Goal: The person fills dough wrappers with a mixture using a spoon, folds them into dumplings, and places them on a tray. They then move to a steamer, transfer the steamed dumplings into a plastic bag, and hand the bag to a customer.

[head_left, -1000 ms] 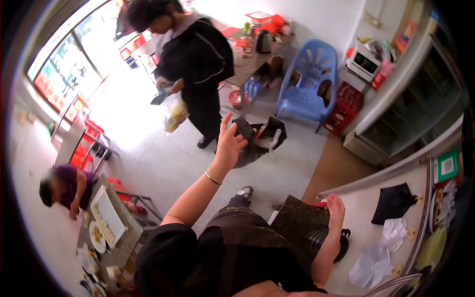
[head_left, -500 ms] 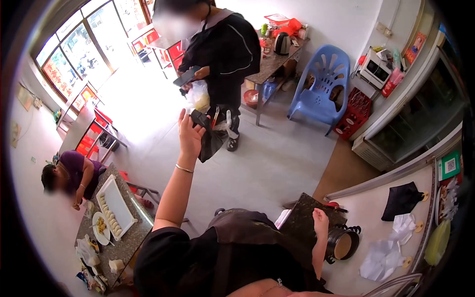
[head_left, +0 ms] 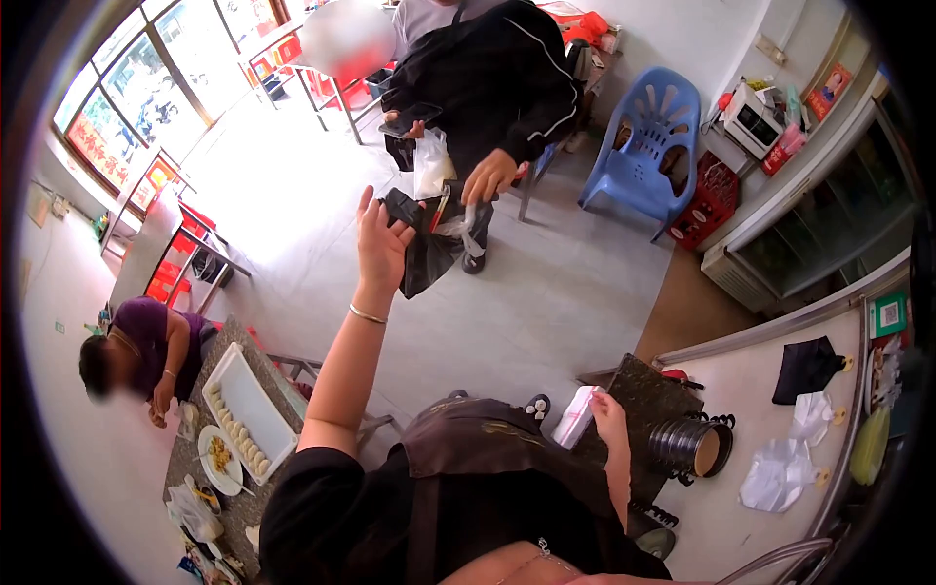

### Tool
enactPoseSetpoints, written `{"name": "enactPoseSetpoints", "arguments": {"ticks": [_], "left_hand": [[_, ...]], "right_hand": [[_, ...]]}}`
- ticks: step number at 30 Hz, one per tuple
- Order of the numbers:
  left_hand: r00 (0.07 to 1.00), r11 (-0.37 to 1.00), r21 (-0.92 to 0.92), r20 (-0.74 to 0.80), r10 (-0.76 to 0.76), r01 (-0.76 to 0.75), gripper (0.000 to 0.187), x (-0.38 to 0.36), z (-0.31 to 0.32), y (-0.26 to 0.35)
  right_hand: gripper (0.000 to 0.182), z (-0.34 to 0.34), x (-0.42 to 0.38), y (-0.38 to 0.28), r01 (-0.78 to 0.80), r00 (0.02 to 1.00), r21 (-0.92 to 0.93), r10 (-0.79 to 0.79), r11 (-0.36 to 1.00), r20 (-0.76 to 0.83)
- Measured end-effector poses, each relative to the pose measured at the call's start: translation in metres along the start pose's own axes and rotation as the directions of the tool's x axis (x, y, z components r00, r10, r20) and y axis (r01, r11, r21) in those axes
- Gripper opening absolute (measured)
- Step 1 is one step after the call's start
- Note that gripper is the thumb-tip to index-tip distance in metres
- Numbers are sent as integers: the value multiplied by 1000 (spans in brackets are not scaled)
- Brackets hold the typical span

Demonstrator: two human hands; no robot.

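Note:
My left hand [head_left: 380, 242] is stretched out in front of me, holding a black plastic bag [head_left: 429, 258] by its top. The fingers are partly spread, and the bag hangs beside them. Another person's hand [head_left: 490, 177] reaches down to the white handles at the bag's far side. That person's other hand holds a dark phone [head_left: 409, 119], with a white plastic bag [head_left: 432, 164] hanging below. By the dark table at my right, my right hand [head_left: 610, 421] has its fingers closed on the end of a white and pink pack [head_left: 576, 417], which looks like tissues.
Stacked dark round pans [head_left: 682, 447] stand right of the dark table [head_left: 639, 390]. Plastic bags [head_left: 780, 476] hang at the right. A tray of dumplings [head_left: 278, 429] and a plate [head_left: 222, 473] lie left, near a seated person. A blue chair [head_left: 648, 146] stands behind.
The standing person has come closer and lowered a hand to the black bag. My right hand has moved left onto the tissue pack. My left hand still holds the bag out.

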State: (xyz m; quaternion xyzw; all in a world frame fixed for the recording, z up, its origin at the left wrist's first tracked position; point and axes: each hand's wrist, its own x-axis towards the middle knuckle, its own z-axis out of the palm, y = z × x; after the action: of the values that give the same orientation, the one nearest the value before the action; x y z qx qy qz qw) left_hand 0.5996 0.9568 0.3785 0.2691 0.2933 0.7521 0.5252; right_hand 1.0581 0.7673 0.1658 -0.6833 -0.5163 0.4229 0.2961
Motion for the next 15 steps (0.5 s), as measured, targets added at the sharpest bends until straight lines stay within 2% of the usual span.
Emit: {"name": "enactPoseSetpoints", "arguments": {"ticks": [3,5,8,10,15], "left_hand": [[1000,1000,17,30,-5,4,59,7,-8,5],[1000,999,31,24,-14,13,59,10,-10,6],[999,997,70,10,-31,30,59,20,-16,4],[999,997,64,-16,-49,50,59,27,-17,-1],[995,995,95,-95,-30,40,60,41,-12,-21]], "right_hand": [[31,23,-9,1,-22,999,-47,24,999,33],[29,34,-9,6,17,998,-63,-14,998,55],[31,36,0,-14,0,994,-100,11,995,109],[33,34,19,-16,28,989,-181,-2,983,147],[34,14,93,-30,115,957,-205,-53,972,285]]}}
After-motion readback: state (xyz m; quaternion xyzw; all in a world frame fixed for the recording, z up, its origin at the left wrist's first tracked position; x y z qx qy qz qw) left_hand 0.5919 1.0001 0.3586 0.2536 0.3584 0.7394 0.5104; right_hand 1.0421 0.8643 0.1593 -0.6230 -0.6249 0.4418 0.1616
